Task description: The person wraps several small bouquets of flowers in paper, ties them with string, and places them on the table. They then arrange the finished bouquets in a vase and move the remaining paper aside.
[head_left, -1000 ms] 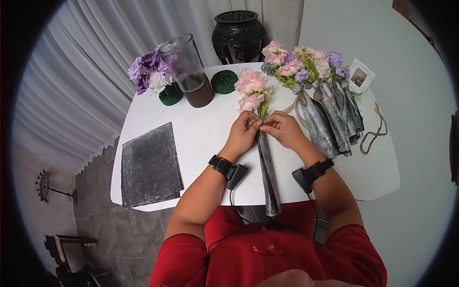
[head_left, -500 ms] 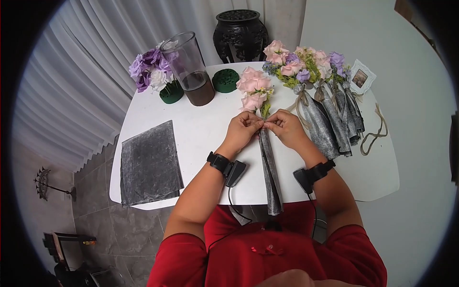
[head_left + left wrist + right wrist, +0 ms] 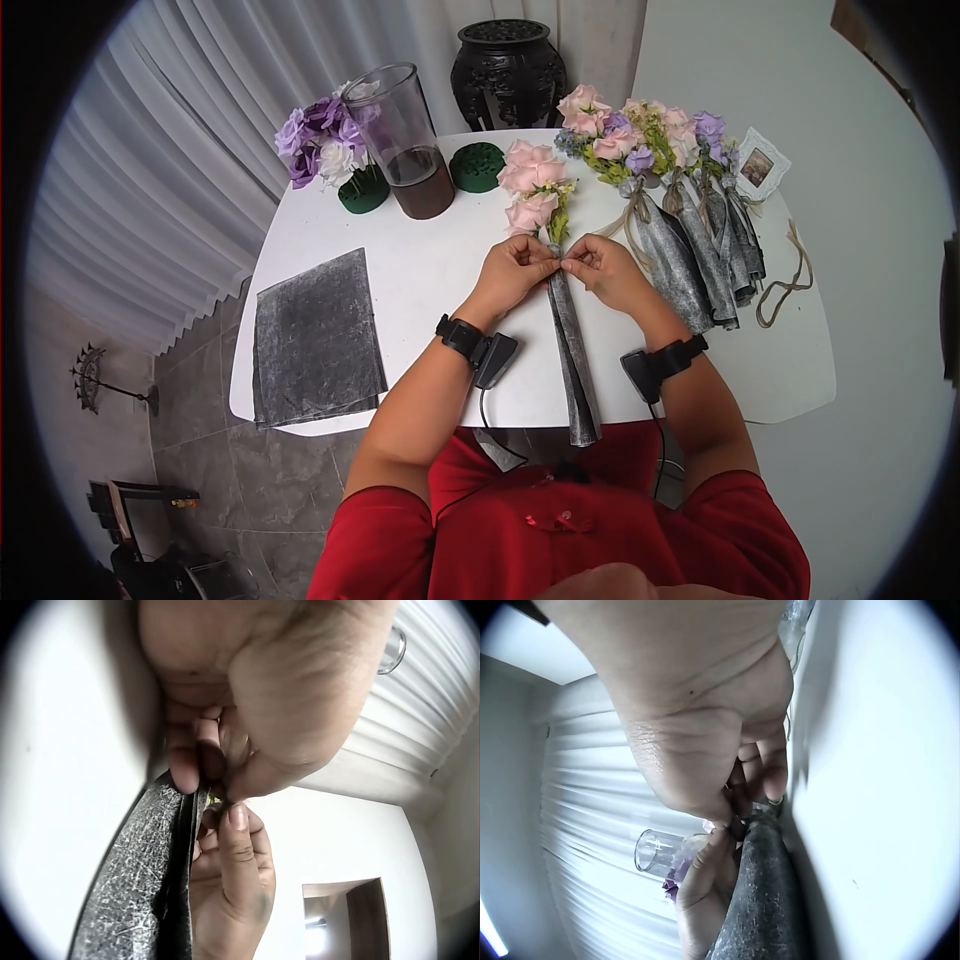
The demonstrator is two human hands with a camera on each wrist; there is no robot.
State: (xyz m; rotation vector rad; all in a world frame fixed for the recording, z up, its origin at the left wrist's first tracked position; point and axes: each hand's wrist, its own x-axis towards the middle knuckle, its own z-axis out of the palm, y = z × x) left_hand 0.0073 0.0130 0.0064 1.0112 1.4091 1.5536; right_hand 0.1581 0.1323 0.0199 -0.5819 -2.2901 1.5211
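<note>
A bouquet of pink roses (image 3: 530,170) with small yellow blooms and green leaves lies on the white table, its stems rolled in dark grey mottled wrapping paper (image 3: 574,360). At its gathered neck, my left hand (image 3: 512,275) pinches with thumb and forefinger from the left. My right hand (image 3: 608,275) pinches there from the right, the two thumb tips nearly meeting. In the left wrist view the wrapping paper (image 3: 135,877) runs down beside the fingers. The right wrist view shows the gathered neck (image 3: 763,816) by the fingertips; what lies between them is hidden.
Several finished bouquets (image 3: 690,240) tied with twine lie at the right, near loose twine (image 3: 790,285) and a white picture frame (image 3: 763,165). Grey paper sheets (image 3: 318,340) lie left. Behind stand a glass vase (image 3: 420,190), green foam (image 3: 476,168) and purple flowers (image 3: 310,140).
The fingertips have shifted slightly down along the bouquet's neck, and the right thumb and forefinger now sit closer to the left thumb. Both hands stay at the neck.
</note>
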